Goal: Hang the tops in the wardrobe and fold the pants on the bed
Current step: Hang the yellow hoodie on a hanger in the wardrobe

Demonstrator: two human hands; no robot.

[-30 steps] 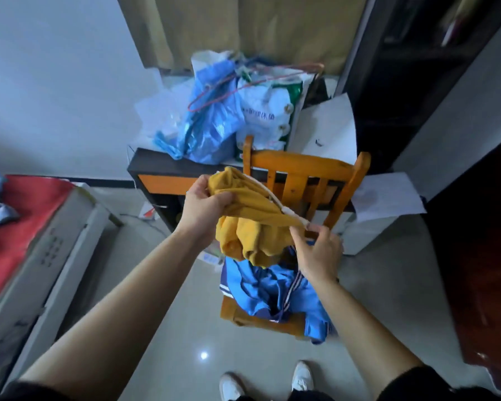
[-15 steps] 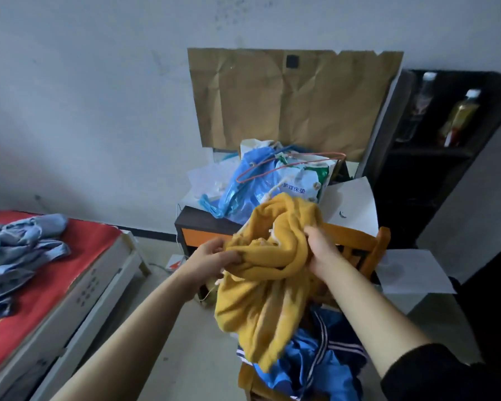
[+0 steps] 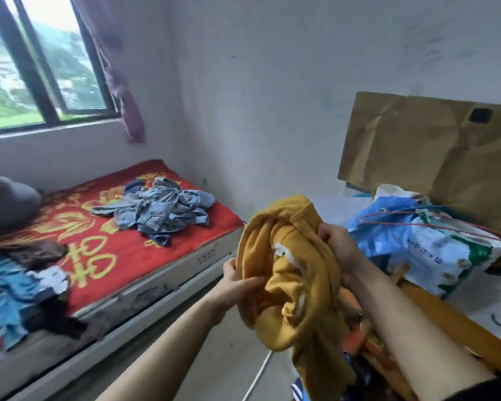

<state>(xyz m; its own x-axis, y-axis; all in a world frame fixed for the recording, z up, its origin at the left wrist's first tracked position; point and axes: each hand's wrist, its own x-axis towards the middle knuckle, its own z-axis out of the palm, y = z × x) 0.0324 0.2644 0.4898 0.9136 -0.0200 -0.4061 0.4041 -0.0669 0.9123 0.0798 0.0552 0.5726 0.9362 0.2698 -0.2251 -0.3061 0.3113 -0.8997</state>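
A bunched mustard-yellow garment [image 3: 289,273] hangs in the air between both hands, its white neck label showing. My left hand [image 3: 240,287] grips its lower left edge. My right hand [image 3: 339,250] grips its upper right side. On the bed [image 3: 104,256] with a red and gold cover lies a heap of pale blue denim clothes [image 3: 159,211]. A second pile of blue, white and dark clothes [image 3: 21,287] lies at the bed's near left end. The wardrobe is out of view.
An orange wooden chair [image 3: 451,325] stands at lower right, under my right arm, with blue cloth on it. Behind it lie blue and white plastic bags [image 3: 417,247] with a red wire hanger, and brown cardboard [image 3: 428,157] against the wall. A window is at upper left.
My view has swung left and up, from the chair toward the bed and window. Both hands have lifted the yellow garment off the chair and carried it left, still gripping it.
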